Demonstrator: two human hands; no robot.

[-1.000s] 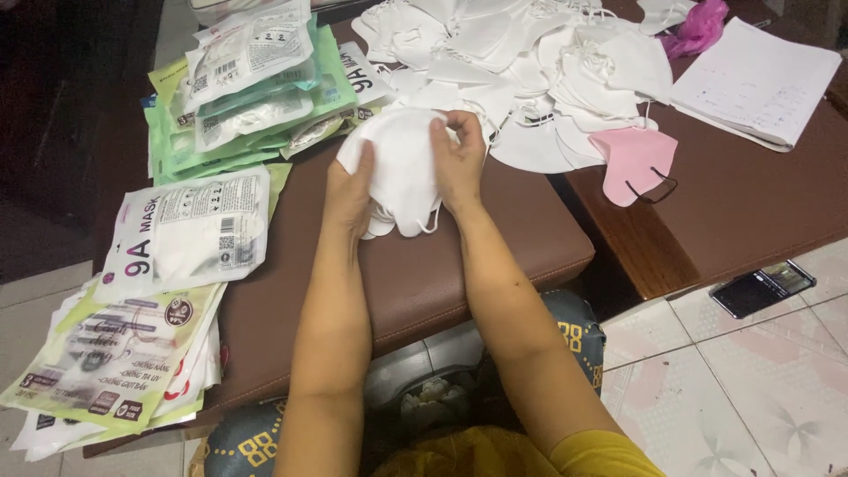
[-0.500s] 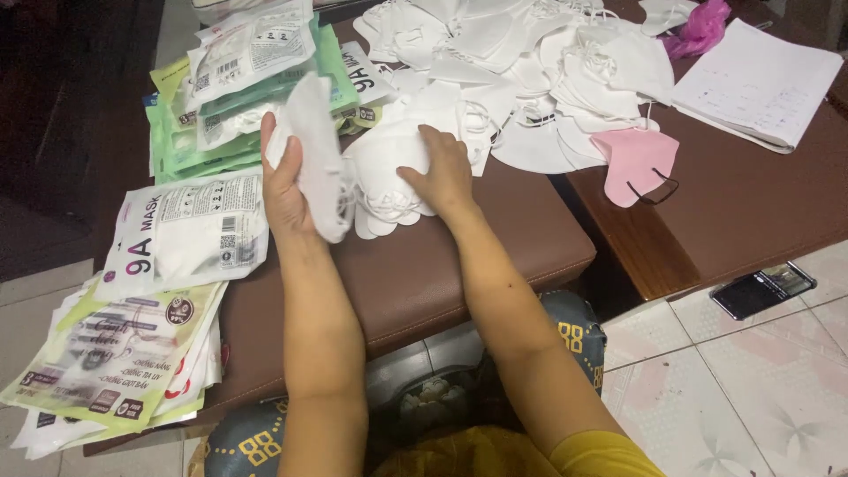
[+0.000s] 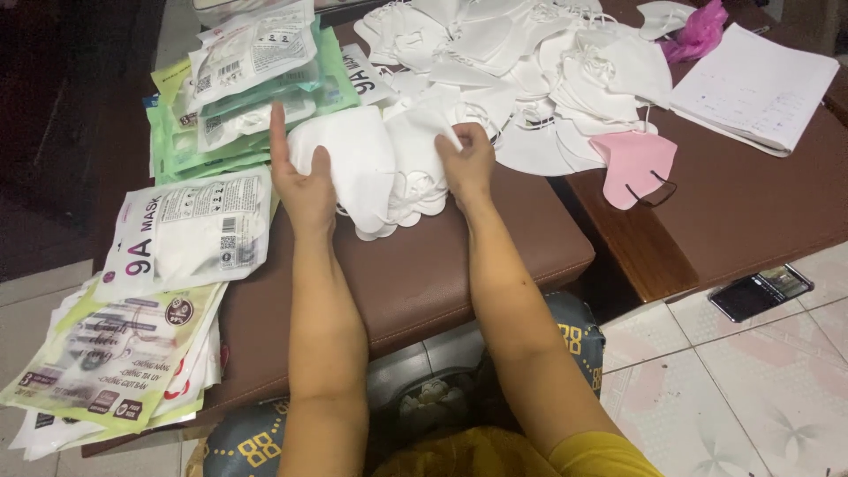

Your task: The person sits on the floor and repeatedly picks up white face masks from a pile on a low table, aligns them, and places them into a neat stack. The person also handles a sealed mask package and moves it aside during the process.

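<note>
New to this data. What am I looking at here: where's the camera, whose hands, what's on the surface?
There is no machine: a person works with two bare hands. The single camera sits on their head and looks down, so the arms enter from the bottom of the picture. The left hand and right hand each grip an edge of a small stack of white face masks lying on a brown padded bench. Behind it lies a big loose pile of white masks, with one pink mask to its right. Packaged masks in plastic sleeves are stacked on the left. A sheet of paper and a phone lie to the right.
</note>
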